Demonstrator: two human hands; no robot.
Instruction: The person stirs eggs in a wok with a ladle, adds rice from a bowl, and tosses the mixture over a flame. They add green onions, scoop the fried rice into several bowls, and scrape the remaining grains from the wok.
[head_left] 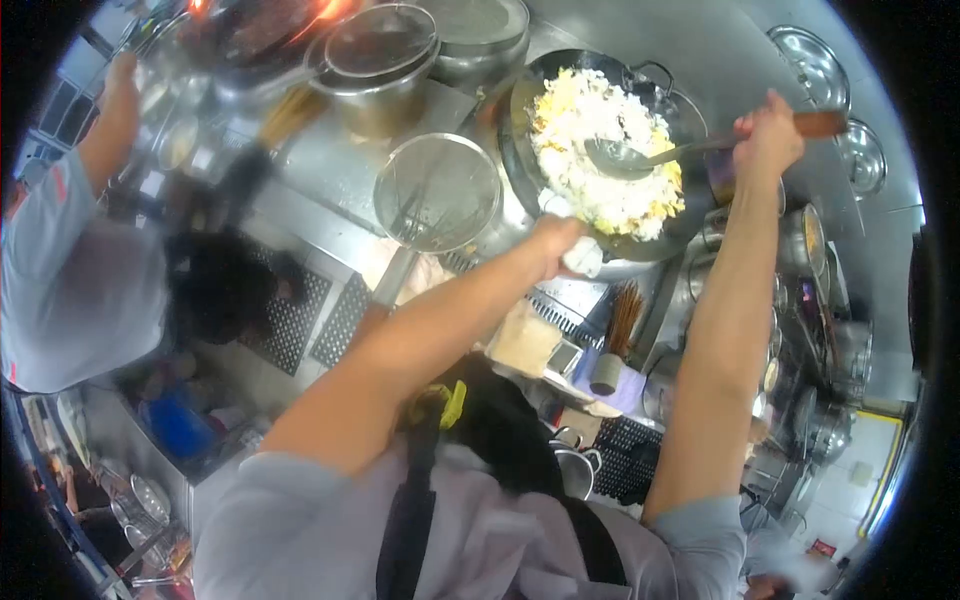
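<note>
Rice (600, 160) fills the wok (520, 110); my left hand (556, 242) grips the wok's cloth-wrapped near rim; my right hand (768, 135) clasps the ladle (625, 158) resting in the wok.

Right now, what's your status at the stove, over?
Left hand grips the black wok by its cloth-wrapped handle. Right hand holds the wooden-handled metal ladle in the fried rice. Nothing blocking.

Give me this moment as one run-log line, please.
left hand: grips cloth at wok rim | right hand: holds ladle in fried rice | co-worker: at the next burner
</note>
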